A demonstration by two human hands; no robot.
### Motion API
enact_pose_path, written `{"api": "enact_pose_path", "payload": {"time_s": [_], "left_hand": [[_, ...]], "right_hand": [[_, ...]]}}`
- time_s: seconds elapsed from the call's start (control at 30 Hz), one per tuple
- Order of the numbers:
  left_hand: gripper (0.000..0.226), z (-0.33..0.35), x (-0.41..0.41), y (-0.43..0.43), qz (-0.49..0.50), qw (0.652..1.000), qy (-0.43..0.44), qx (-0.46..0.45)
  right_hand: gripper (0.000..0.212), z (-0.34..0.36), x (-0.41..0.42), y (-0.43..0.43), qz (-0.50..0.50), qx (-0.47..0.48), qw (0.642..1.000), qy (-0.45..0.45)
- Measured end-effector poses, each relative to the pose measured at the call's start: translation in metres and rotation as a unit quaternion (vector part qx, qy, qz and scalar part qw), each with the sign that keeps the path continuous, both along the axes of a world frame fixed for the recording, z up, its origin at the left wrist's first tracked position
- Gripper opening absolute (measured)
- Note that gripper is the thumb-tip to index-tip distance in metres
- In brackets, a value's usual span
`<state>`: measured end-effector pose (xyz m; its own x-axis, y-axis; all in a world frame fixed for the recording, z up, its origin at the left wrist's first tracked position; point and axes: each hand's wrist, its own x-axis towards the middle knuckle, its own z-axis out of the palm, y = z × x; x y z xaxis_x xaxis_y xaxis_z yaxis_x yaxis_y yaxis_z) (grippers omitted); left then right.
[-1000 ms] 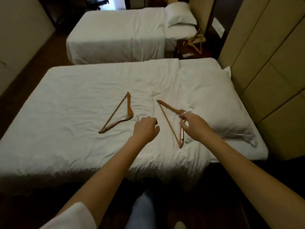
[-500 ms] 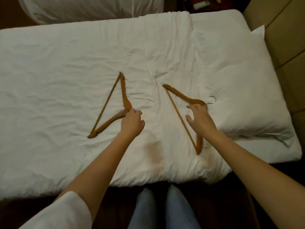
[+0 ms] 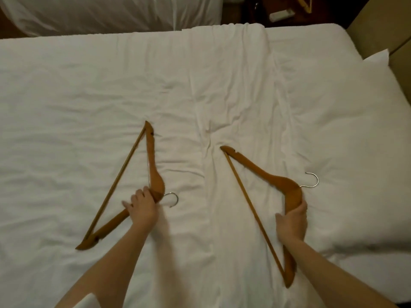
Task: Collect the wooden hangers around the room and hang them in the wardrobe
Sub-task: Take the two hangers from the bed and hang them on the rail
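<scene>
The left hand (image 3: 142, 207) grips the neck of the first hanger (image 3: 153, 165), the right hand (image 3: 291, 221) the second hanger (image 3: 262, 173), each grip closed round wood, both at the middle of the bed (image 3: 89, 85). Likely early: nothing hung, a third hanger (image 3: 304, 3) waits beyond the bed's far corner. Open sheet all round; the pillow (image 3: 355, 152) crowds the second hanger.

We see warm orange-brown wood on the left hanger (image 3: 151, 161), centre left, and the right hanger (image 3: 266, 175), centre right; the left hook (image 3: 177, 198) and right hook (image 3: 317, 180) are silver. The bedsheet (image 3: 89, 96) and the pillow (image 3: 355, 130), right, are plain white; the wall panel (image 3: 389, 18), upper right, tan.
</scene>
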<state>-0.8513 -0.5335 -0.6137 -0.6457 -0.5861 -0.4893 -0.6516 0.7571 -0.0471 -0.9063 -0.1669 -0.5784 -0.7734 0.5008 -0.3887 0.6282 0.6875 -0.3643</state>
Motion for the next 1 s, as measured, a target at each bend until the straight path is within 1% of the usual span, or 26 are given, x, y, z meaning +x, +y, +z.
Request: {"api": "enact_pose_path", "payload": {"time_s": [0.07,0.13,0.17,0.23,0.3,0.37,0.43,0.47,0.5,0.57,0.6,0.67,0.73,0.8,0.87,0.93,1.0], "left_hand": [[0.026,0.000,-0.007,0.002,0.008,1.000,-0.005,-0.028],[0.017,0.004,-0.008,0.002,0.001,1.000,-0.008,-0.030],[0.017,0.010,-0.008,0.002,-0.002,1.000,0.006,-0.018],[0.027,0.030,-0.006,0.004,0.007,0.996,0.078,0.031],[0.031,0.059,-0.009,0.013,0.037,0.977,0.183,0.099],[0.025,0.099,-0.017,0.028,0.093,0.940,0.267,0.189],[0.016,0.147,-0.028,0.047,0.176,0.876,0.319,0.315],[0.014,0.168,-0.033,0.057,0.202,0.846,0.331,0.367],[0.013,0.193,-0.035,0.067,0.209,0.823,0.337,0.407],[0.011,0.246,-0.034,0.087,0.195,0.793,0.333,0.471],[0.011,0.272,-0.034,0.097,0.177,0.787,0.323,0.494],[0.015,0.314,-0.033,0.110,0.131,0.790,0.295,0.522],[0.020,0.356,-0.032,0.119,0.072,0.801,0.262,0.533],[0.022,0.390,-0.035,0.118,-0.004,0.824,0.223,0.522],[0.023,0.424,-0.041,0.115,-0.128,0.846,0.160,0.492],[0.025,0.457,-0.048,0.115,-0.262,0.840,0.073,0.470],[0.021,0.486,-0.054,0.124,-0.363,0.822,0.029,0.438]], "right_hand": [[0.075,-0.003,-0.007,0.004,-0.024,-0.015,1.000,-0.012],[0.055,0.002,-0.010,0.003,-0.043,-0.046,0.998,-0.023],[0.047,0.008,-0.011,0.000,-0.054,-0.075,0.995,-0.022],[0.036,0.025,-0.010,-0.007,-0.086,-0.161,0.983,-0.003],[0.030,0.045,-0.008,-0.016,-0.095,-0.227,0.969,0.027],[0.024,0.073,-0.009,-0.025,-0.082,-0.258,0.961,0.062],[0.016,0.109,-0.009,-0.034,-0.069,-0.282,0.952,0.093],[0.014,0.125,-0.009,-0.037,-0.061,-0.292,0.948,0.107],[0.014,0.147,-0.009,-0.038,-0.054,-0.305,0.943,0.122],[0.012,0.193,-0.007,-0.036,-0.048,-0.330,0.931,0.148],[0.010,0.216,-0.005,-0.032,-0.050,-0.339,0.925,0.162],[0.009,0.257,0.000,-0.023,-0.059,-0.340,0.919,0.190],[0.009,0.299,0.008,-0.006,-0.062,-0.340,0.912,0.219],[0.009,0.335,0.018,0.012,-0.054,-0.327,0.911,0.248],[0.011,0.371,0.031,0.039,-0.048,-0.308,0.909,0.277],[0.016,0.406,0.048,0.067,-0.032,-0.284,0.912,0.293],[0.013,0.438,0.071,0.089,-0.010,-0.284,0.913,0.294]]}}
